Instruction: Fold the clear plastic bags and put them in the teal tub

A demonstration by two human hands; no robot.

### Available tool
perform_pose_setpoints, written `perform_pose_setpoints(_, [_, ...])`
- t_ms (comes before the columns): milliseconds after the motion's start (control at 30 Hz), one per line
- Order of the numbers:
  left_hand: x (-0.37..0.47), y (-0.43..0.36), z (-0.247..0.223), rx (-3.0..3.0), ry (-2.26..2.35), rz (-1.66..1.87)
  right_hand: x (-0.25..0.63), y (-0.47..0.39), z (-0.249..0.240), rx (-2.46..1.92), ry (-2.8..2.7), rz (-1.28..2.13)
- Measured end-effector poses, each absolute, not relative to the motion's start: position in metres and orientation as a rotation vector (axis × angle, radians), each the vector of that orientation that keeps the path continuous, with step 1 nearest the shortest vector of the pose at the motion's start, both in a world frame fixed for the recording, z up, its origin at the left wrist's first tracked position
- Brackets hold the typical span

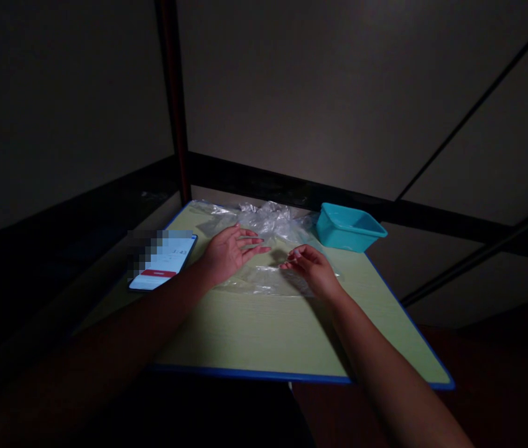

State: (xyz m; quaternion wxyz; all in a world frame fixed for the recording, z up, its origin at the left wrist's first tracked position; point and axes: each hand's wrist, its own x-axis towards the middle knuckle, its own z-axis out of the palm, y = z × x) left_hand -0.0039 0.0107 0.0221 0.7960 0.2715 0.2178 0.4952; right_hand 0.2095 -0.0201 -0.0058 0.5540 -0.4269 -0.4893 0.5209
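A clear plastic sheet or bag (264, 280) lies spread on the table, flat towards the front and crumpled towards the back. Over its left part is my left hand (227, 255), palm turned inward, fingers stretched and apart, holding nothing. My right hand (313, 269) is above the right part of the plastic. Its fingers are curled, with the thumb against the forefinger; whatever may be between the fingertips is too small to make out. A gap separates the two hands.
The pale green table (254, 336) has a blue edge. At its back right stands a turquoise plastic basket (347, 236). A phone with a lit screen (170, 261) lies at the left, beside my left forearm. Dark walls stand behind and to the left.
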Motion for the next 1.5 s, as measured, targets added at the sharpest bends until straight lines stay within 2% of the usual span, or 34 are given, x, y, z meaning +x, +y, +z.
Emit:
perform_pose_setpoints(567, [-0.001, 0.018, 0.003, 0.858, 0.596, 1.127, 0.212, -0.020, 0.001, -0.949, -1.071, 1.238])
perform_pose_setpoints(1133, [0.000, 0.015, 0.010, 0.802, 0.609, 1.178, 0.212, -0.021, 0.005, -0.855, -1.010, 1.308])
perform_pose_setpoints(1500, [-0.006, 0.020, 0.014, 0.675, 0.691, 1.038, 0.212, -0.023, 0.006, -0.762, -0.934, 1.398])
